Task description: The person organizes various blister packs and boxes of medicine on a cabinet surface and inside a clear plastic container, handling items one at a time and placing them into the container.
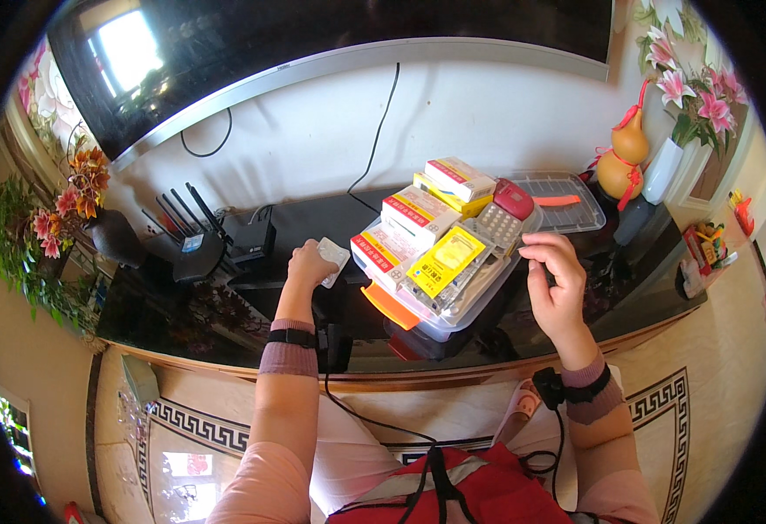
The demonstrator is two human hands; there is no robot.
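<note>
My left hand (309, 263) grips a small white-and-silver pack (332, 261), perhaps a blister pack, left of a clear plastic storage box (465, 325). Heaped in the box are several red, yellow and white medicine cartons (416, 213), a yellow sachet (447, 261) and a blister pack of tablets (502, 223). A dark red rounded case (513, 198) lies at the heap's far right. Beside the box's right edge, my right hand (556, 285) is raised with its fingers loosely bent and nothing in it. An orange latch (389, 306) juts from the near side.
A clear lid (570, 219) with an orange latch lies behind the box on the black cabinet top (180, 321). At left stand a router (190, 252) with antennas and a dark vase (116, 237). A gourd (624, 160) and white vase (659, 171) stand right, below a wall television (330, 33).
</note>
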